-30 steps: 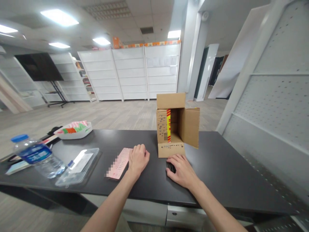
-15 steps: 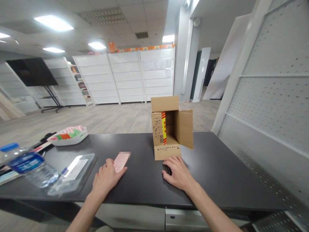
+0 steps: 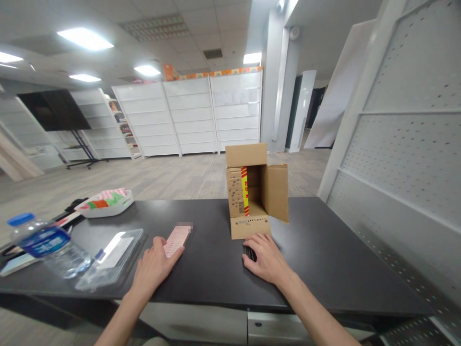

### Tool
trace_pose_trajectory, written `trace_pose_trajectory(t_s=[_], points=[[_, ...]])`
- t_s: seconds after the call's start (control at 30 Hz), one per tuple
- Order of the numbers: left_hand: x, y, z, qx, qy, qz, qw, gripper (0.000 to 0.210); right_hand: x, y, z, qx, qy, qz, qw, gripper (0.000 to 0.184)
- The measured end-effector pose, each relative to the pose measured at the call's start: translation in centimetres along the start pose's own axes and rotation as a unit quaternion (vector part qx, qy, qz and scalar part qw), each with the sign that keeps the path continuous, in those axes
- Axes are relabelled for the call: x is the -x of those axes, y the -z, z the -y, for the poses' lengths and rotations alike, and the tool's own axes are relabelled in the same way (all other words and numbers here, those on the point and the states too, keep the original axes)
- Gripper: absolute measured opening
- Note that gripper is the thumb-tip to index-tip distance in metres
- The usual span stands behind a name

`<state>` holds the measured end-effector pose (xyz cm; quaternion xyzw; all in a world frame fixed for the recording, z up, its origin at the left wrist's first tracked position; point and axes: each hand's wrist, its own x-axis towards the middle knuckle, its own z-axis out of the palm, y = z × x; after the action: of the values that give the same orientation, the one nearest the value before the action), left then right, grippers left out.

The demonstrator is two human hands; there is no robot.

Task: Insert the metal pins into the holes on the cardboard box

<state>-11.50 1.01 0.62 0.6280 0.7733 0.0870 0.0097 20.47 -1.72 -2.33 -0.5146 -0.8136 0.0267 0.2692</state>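
A dark bench (image 3: 313,269) spans the foreground, and both forearms reach in over it from its near edge. The left hand (image 3: 154,264) lies low and slants inward, its grip closed around the near end of a phone, thumb along one side and fingers along the other. The right hand (image 3: 264,259) rests palm down, fingers arched over a small black object — how firmly that grip holds it, one cannot tell. Just beyond the right fingertips sits a cardboard box (image 3: 236,192), its open mouth facing the person, flaps spread, nothing visible in its shadowed interior. At the far left, a white tray (image 3: 108,212) holds pink, green and orange pieces. Nearer stands a clear bottle (image 3: 46,241) with a blue cap, just beside a transparent case (image 3: 108,278) with a white sheet in it. The phone (image 3: 177,242) shows a pink screen; the black object (image 3: 249,253) is mostly covered by the hand.
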Motion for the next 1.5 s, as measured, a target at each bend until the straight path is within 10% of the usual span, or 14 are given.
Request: trace_pose_trajectory(t_s=[0.93, 1.13, 1.5], points=[[-2.4, 0.1, -2.9, -0.063, -0.015, -0.012, 0.998, 0.056, -0.1, -0.3, -0.2, 0.010, 0.036, -0.013, 0.999, 0.010], [-1.3, -0.7, -5.9, -0.018, -0.114, -0.143, 0.983, 0.040, 0.0, 0.0, 0.1, 0.000, 0.026, -0.013, 1.000, 0.012], [-1.9, -3.9, -11.3, 0.036, -0.194, -0.103, 0.975, 0.024, 0.2, 0.1, 0.3, 0.015, 0.002, -0.011, 1.000, 0.021]])
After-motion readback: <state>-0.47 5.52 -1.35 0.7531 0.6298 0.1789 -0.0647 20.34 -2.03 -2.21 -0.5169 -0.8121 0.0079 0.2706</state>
